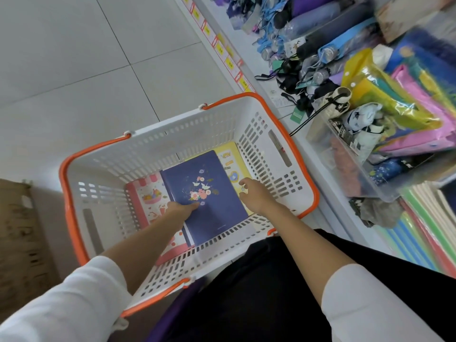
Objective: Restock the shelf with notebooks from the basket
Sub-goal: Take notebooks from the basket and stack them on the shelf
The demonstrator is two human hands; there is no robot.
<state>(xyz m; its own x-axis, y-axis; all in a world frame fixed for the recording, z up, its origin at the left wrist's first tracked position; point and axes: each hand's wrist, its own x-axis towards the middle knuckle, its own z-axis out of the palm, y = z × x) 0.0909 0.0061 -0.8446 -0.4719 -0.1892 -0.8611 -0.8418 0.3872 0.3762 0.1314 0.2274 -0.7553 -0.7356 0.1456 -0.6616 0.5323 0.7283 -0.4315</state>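
A white basket (pixel 153 154) with an orange rim stands on the floor below me. Inside lies a navy notebook (pixel 212 211) with a flower print, on top of a pink-and-white notebook (pixel 145 196) at its left and a yellow notebook (pixel 230 159) at its right. My left hand (pixel 181 208) rests flat on the navy cover's left part, thumb on the cover. My right hand (pixel 254 193) hovers at the navy notebook's right edge, fingers apart, holding nothing. The shelf (pixel 308 154) runs along the right side.
The shelf holds folded umbrellas (pixel 320 45), colourful plastic pouches (pixel 404 104) and a clear bin (pixel 350 166). Stacked coloured notebooks or folders (pixel 424 230) fill the lower right. Price tags (pixel 222 50) line the shelf edge. A cardboard box (pixel 22 233) sits at left on the tiled floor.
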